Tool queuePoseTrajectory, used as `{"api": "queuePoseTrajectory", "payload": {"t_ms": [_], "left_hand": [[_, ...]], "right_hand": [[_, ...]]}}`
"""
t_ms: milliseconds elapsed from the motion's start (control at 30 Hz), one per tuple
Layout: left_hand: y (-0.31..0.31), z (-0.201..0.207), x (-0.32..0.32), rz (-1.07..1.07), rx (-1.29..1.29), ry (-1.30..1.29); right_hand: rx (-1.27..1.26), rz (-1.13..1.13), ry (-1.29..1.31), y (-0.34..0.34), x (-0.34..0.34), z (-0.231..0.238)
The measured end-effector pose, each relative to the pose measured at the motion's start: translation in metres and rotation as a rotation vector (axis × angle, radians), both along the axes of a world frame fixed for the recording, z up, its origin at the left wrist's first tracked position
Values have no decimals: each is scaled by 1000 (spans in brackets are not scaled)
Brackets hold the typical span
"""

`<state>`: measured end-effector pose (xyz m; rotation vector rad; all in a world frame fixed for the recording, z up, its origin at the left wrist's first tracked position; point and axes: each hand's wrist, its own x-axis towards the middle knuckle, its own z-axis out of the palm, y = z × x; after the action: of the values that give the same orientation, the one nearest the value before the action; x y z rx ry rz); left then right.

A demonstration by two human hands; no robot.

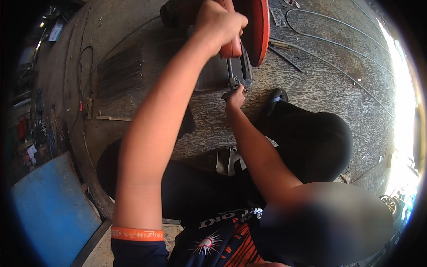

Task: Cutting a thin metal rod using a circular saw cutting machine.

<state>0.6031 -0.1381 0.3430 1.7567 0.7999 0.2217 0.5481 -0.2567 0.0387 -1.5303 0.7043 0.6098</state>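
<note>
Left hand (218,23) gripping a chop saw's (261,33) red handle (232,49), fingers clamping around it, right hand (235,101) holding a dark vise crank (227,94), fingers curling around it

This is a workshop: a red power tool (259,35) and cables (329,39) occupy worn flooring (316,91).

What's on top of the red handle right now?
The left hand wraps over the red handle, whose lower end shows below the grip. The handle's surface beneath the hand is covered and can't be seen.
</note>
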Motion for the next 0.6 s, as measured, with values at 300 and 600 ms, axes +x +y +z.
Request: {"api": "queuePoseTrajectory", "payload": {"t_ms": [300,600], "left_hand": [[6,52,17,34,-25,23],[8,50,17,16,-72,-21]], "right_hand": [[-139,-283,209,11,7,7],[-218,-249,180,10,10,-9]]}}
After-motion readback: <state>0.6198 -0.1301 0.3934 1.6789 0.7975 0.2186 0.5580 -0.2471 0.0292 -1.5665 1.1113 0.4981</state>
